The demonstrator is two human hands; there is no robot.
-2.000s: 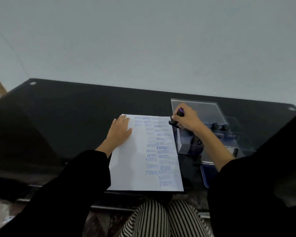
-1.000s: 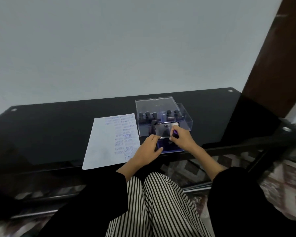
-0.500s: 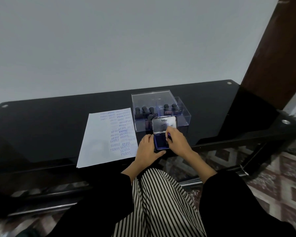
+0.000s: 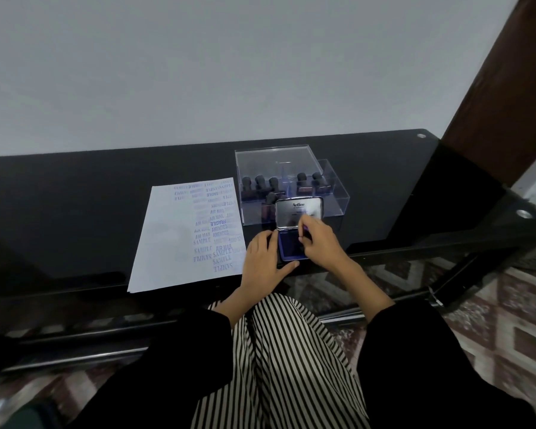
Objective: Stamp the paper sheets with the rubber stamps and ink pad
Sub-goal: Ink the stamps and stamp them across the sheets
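A white paper sheet [image 4: 171,239] lies on the black glass table [image 4: 75,205], its right half covered with blue stamp prints. To its right sits the open blue ink pad [image 4: 287,247] with its silver lid [image 4: 294,213] raised. My right hand [image 4: 319,243] pinches a small rubber stamp [image 4: 304,232] and holds it down on the pad; the stamp is mostly hidden by my fingers. My left hand [image 4: 262,261] rests flat against the pad's left edge, thumb along its front.
A clear plastic box [image 4: 334,193] behind the pad holds several dark-handled stamps [image 4: 260,182]. The table's front edge runs just below my hands. A brown door frame [image 4: 502,88] rises at the right. My striped trousers [image 4: 285,351] are below the table.
My left hand left the paper and came to the ink pad. My right hand carried the stamp from the sheet's top right corner down onto the pad. My view swung right.
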